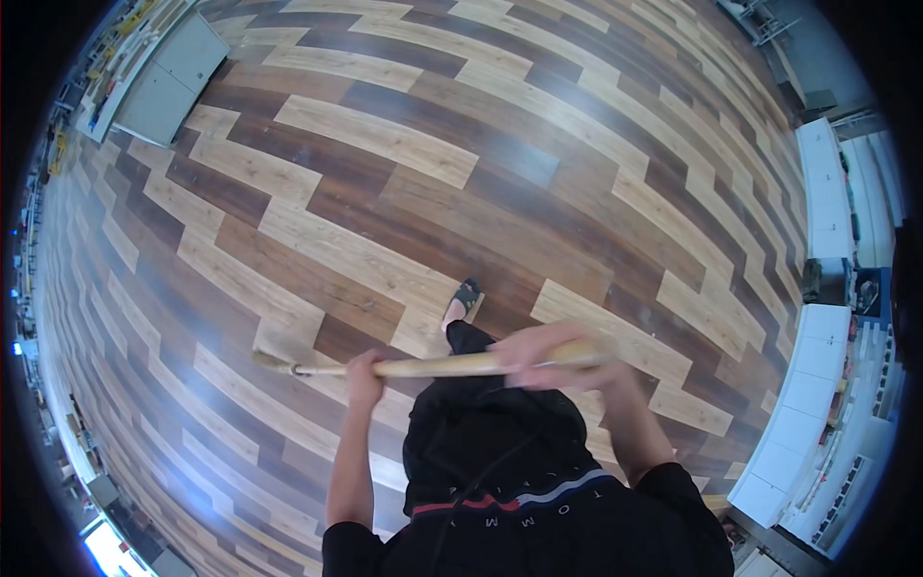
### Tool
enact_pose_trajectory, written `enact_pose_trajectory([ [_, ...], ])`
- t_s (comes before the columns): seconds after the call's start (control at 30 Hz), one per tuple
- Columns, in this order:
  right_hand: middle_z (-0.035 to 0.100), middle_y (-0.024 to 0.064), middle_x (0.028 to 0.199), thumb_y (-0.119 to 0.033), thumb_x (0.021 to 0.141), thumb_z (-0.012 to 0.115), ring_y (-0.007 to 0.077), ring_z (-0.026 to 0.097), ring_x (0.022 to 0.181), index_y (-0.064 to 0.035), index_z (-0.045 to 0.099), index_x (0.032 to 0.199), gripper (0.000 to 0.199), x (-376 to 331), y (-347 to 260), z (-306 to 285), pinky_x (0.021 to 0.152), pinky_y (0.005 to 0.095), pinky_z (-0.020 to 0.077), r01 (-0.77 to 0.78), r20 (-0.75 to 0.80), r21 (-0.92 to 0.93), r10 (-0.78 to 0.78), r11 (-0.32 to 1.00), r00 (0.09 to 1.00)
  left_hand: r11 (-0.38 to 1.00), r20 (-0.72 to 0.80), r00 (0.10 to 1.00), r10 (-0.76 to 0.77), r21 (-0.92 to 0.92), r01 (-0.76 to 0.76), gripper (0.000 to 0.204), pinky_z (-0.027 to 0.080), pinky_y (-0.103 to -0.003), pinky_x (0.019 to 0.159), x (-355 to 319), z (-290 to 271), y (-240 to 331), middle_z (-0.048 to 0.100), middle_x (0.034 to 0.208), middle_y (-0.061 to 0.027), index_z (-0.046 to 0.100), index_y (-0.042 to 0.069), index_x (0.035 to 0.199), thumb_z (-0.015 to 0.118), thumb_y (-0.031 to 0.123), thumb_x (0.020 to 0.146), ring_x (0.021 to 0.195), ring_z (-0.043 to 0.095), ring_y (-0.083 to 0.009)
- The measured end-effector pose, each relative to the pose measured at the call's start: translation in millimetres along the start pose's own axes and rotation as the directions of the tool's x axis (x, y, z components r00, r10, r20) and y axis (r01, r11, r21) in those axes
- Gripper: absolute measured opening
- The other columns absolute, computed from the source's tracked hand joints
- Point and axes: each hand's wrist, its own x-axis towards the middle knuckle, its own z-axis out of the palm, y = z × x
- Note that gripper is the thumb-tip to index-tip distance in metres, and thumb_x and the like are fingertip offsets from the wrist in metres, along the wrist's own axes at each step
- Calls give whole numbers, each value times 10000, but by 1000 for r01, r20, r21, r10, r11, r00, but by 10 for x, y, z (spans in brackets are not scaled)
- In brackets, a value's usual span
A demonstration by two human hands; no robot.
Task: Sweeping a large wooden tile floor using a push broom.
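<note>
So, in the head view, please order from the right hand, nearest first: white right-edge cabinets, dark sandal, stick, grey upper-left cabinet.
1. Stick, at the right hand.
2. Dark sandal, ahead and left.
3. White cabinets, right edge.
4. Grey cabinet, upper left.

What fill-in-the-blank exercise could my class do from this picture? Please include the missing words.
1. The hand nearer the thicker end of the pale stick is the person's ____ hand.
2. The short-sleeved top is mainly ____ in colour.
3. The number of dark shoes in view is ____.
4. A pale cabinet stands toward the picture's upper ____ corner.

Missing words: right; black; one; left.
</note>
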Motion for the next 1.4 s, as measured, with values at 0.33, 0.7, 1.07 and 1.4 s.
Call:
enact_pose_trajectory([
  [0.33, 688, 79, 979, -27, 887, 693, 144, 647, 898, -5, 673, 998, 116, 950, 535, -205, 817, 279, 507, -76, 51, 40, 74, 996, 996, 994, -77, 997, -25, 108, 34, 322, 447, -425, 958, 629, -6, -969, 670, 1038, -140, 673, 64, 971, 630, -62, 678, 1023, 587, -362],
  [0.7, 651, 97, 719, -146, 822, 692, 283, 649, 826, 1, 657, 713, 186, -72, -559, -1596, 859, 452, 520, 6, -605, -200, -129, 980, 786, 968, 224, 943, 248, -105, -229, 308, 365, -574, 981, 2333, 856, 1389, 629, 1107, -38, 680, 198, 966, 687, 13, 720, 1150, 530, -303],
  [1.07, 563, -48, 770, -488, 950, 538, 126, 513, 721, -207, 578, 776, 333, -1748, -1959, -1402, 690, 300, 360, 60, -415, -752, -543, 657, 730, 767, 458, 615, 642, -397, -505, 356, 388, -621, 912, 2386, 1248, 3706, 659, 1007, -51, 654, 175, 968, 704, 1, 662, 1092, 579, -288],
  [1.4, 644, -25, 747, -384, 959, 574, 137, 605, 655, -162, 711, 849, 283, -694, -2516, -1890, 620, 303, 462, 626, 295, -292, -554, 723, 778, 698, 269, 655, 706, -421, -579, 249, 464, -474, 736, 1930, 38, 3599, 640, 780, -113, 622, 101, 993, 703, 113, 759, 772, 634, -352],
])
